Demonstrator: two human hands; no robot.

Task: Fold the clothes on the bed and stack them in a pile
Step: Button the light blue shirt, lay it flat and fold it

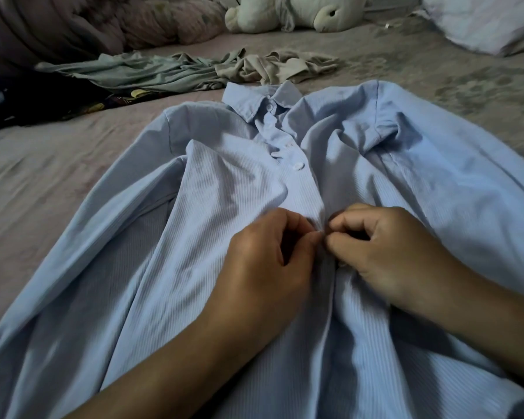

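Centrally, one light blue button-up shirt (pixel 218 225), finely ribbed, lies front-up on the bed (pixel 58 164), collar at the far end, sleeves spread to either side, two white buttons visible below the collar. Both hands rest on the shirt's placket, about midway down the front. Left hand (pixel 266 255): fingers curled, thumb and fingertips pinching the placket edge. Right hand (pixel 384 246): fingers curled likewise, pinching the opposite edge, fingertips nearly touching those of the left. Whatever lies between the fingertips is hidden. Beyond the shirt's collar: one crumpled grey-green garment (pixel 139 72), and just right of it one crumpled beige garment (pixel 282 66), the two touching. Left of the collar: a dark garment (pixel 40 101) with yellow print. Further beyond: a bunched pinkish blanket (pixel 109 22), a white plush toy (pixel 288 12), and a pale pillow (pixel 484 19) toward the far right.
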